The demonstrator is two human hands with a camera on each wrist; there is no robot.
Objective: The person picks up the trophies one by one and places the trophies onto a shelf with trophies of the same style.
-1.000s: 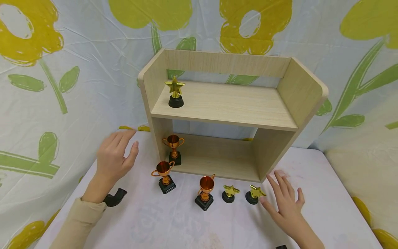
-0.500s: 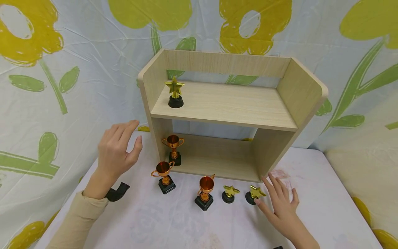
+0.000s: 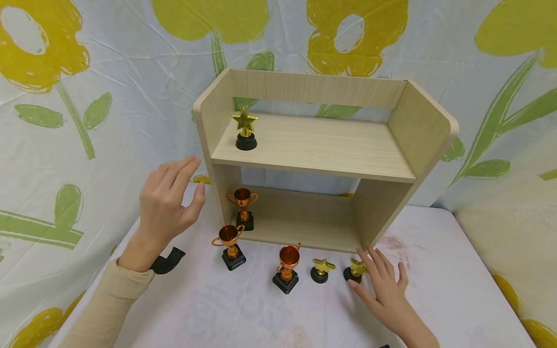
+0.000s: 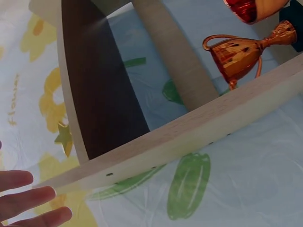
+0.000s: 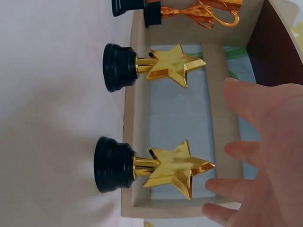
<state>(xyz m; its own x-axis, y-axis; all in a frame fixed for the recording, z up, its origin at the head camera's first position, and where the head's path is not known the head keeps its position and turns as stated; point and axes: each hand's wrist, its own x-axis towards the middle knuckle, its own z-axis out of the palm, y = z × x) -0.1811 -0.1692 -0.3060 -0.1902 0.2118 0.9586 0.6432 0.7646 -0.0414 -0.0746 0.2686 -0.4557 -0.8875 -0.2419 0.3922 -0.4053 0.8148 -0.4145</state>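
Note:
My right hand, fingers spread, hovers just right of the rightmost gold star trophy on the table. In the right wrist view its fingertips lie close to that trophy's star; whether they touch, I cannot tell. Left of it stands a second star trophy. My left hand holds nothing and is raised beside the shelf's left side, fingers extended and thumb apart. Two bronze cup trophies stand on the table before the shelf.
A pale wooden two-tier shelf stands at the back. A gold star trophy occupies its upper tier's left end; a bronze cup trophy stands below it on the lower tier. Flowered cloth hangs behind. Black bands show near both wrists.
My right hand has moved left, closer to the rightmost star trophy. My left hand has drifted slightly up and right towards the shelf. The trophies have stayed put.

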